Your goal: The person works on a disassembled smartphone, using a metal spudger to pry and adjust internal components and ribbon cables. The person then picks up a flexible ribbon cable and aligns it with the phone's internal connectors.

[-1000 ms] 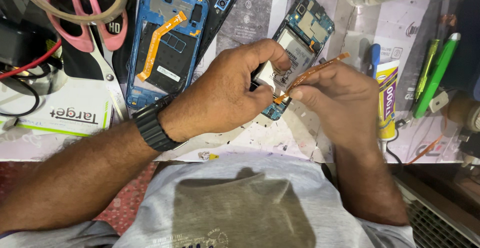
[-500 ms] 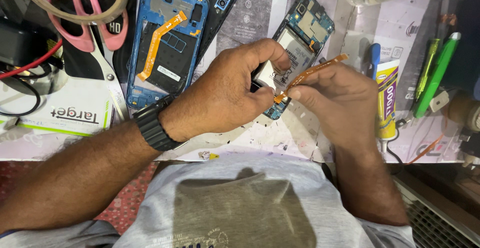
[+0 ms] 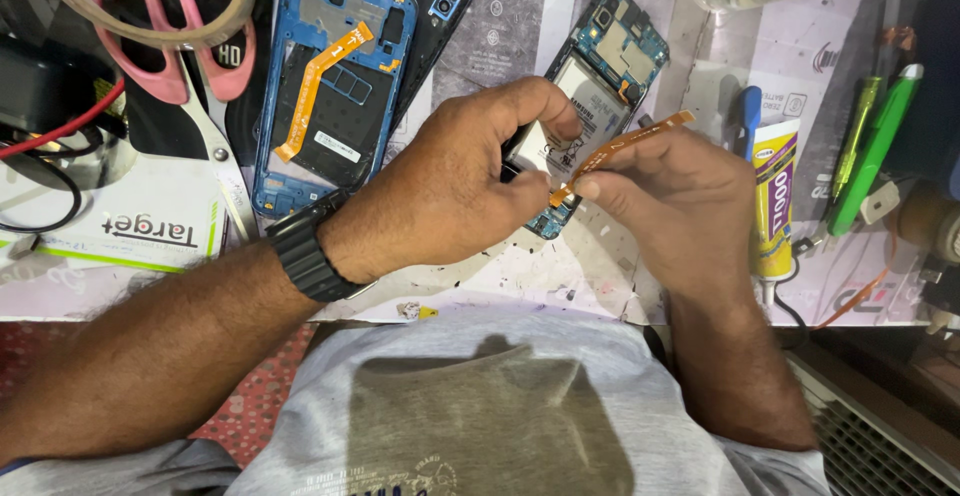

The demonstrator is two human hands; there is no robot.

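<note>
Opened phone (image 3: 600, 86), desk's far edge: my left hand (image 3: 455, 191) clamps it; my right hand (image 3: 670, 191) pinches the orange flex cable (image 3: 625, 144). Risk: tugging tears it.

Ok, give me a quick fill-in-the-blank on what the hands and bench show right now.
1. The right hand pinches an ____ flex cable.
2. The left hand steadies the opened phone; its wrist wears a ____ watch.
3. The scissors at the bench's far left have ____ handles.

Missing words: orange; black; pink
</note>
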